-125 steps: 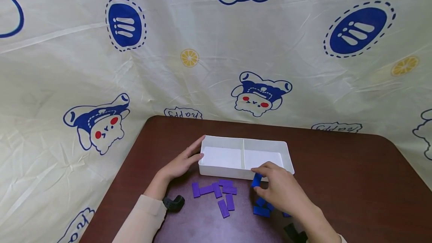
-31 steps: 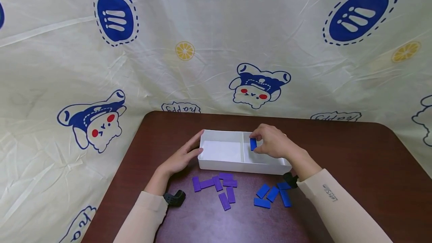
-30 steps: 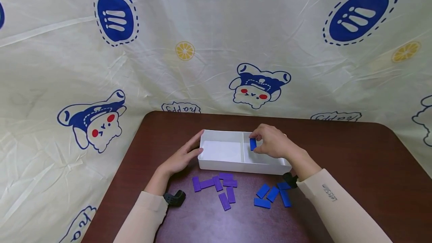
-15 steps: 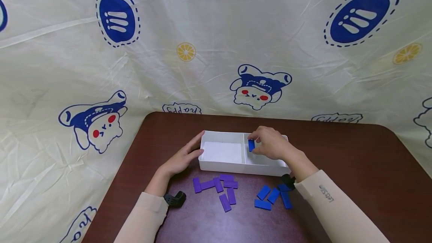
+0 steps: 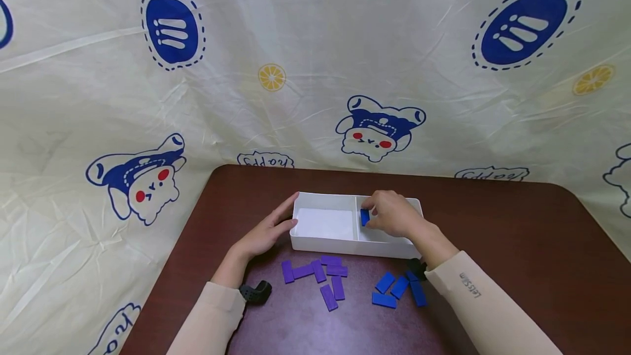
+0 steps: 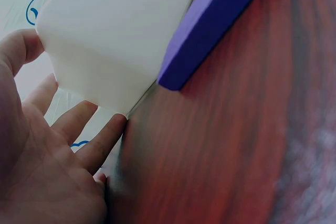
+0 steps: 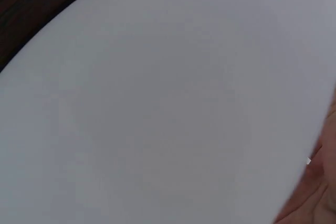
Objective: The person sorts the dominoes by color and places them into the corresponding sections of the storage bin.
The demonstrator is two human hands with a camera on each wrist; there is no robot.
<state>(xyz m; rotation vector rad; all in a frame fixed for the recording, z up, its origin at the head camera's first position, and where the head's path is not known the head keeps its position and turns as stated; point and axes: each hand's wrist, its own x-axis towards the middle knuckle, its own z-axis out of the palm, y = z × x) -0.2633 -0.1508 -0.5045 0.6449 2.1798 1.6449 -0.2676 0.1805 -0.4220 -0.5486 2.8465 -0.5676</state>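
Observation:
In the head view my right hand (image 5: pixel 391 213) is inside the right compartment of a white divided box (image 5: pixel 340 246). Its thumb and fingers pinch a blue rectangular block (image 5: pixel 365 217) upright beside the divider. The right wrist view is nearly filled by the box wall (image 7: pixel 168 103), with part of the hand at its right edge and the block out of sight. My left hand (image 5: pixel 259 236) rests against the left end of the box; in the left wrist view its extended fingers (image 6: pixel 102 142) touch the white end wall (image 6: pixel 100 66).
Several purple blocks (image 5: pixel 303 271) lie on the brown table (image 5: pixel 498 234) in front of the box's left half. Several blue blocks (image 5: pixel 384 300) lie in front of its right half, near the right wrist. A printed white sheet (image 5: pixel 315 119) hangs behind the table.
My right hand has carried the blue block from the table up into the right compartment, then slightly left and down beside the divider. The left hand stays at the box's end.

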